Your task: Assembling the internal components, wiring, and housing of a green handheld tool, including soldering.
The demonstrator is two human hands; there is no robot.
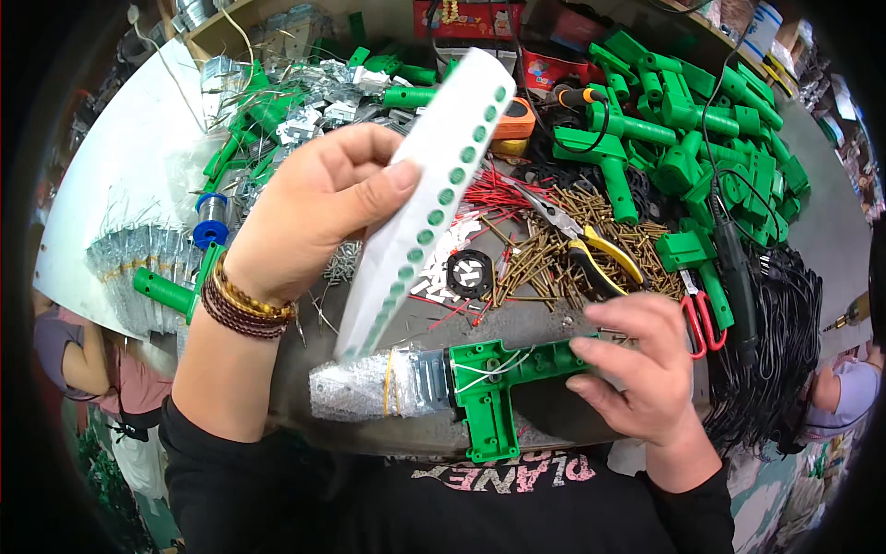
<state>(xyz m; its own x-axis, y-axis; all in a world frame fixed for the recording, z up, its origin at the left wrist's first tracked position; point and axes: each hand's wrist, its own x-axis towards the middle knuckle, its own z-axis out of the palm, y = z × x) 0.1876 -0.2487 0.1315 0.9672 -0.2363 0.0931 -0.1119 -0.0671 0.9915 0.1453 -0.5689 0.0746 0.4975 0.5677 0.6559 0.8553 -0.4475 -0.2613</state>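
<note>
My left fingers (386, 191) pinched a flat white strip (401, 235), dotted with green discs (447, 197), slanting above crinkled bubble wrap (355, 388); my right fingers (620, 362) spread beside the T-shaped plastic housing (489, 380).

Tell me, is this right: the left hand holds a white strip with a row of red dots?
Not quite: the dots are green, not red, as the head view shows. The left hand does hold a white strip with a row of dots.
</note>
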